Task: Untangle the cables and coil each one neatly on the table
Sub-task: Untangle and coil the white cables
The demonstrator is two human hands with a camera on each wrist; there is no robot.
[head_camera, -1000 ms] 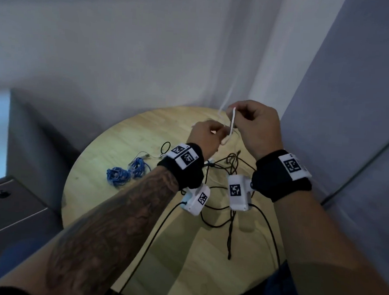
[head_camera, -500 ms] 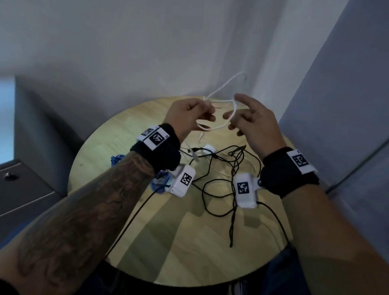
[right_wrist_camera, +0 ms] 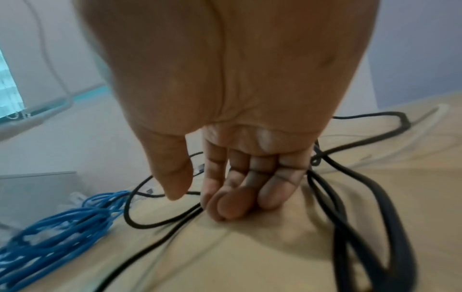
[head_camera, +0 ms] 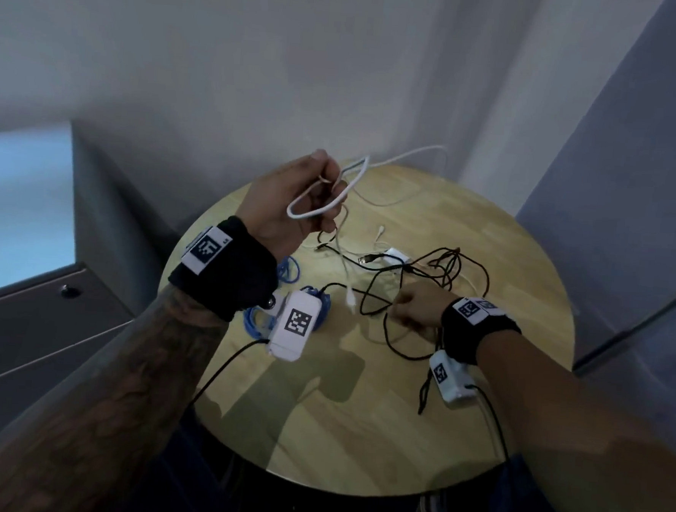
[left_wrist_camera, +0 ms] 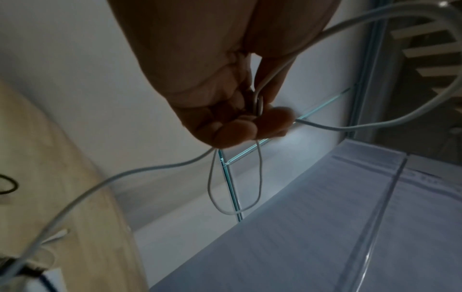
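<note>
White cable (head_camera: pixel 324 199) loops pinched in left hand (head_camera: pixel 288 209); right hand (head_camera: pixel 412 310) released, lowered, fingers loose on table (head_camera: pixel 475 442).

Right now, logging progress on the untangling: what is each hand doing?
Left hand: raised above the table, gripping loops of the white cable.
Right hand: down among the black cables, fingers loosely curled, fingertips on the table, apparently holding nothing.
</note>
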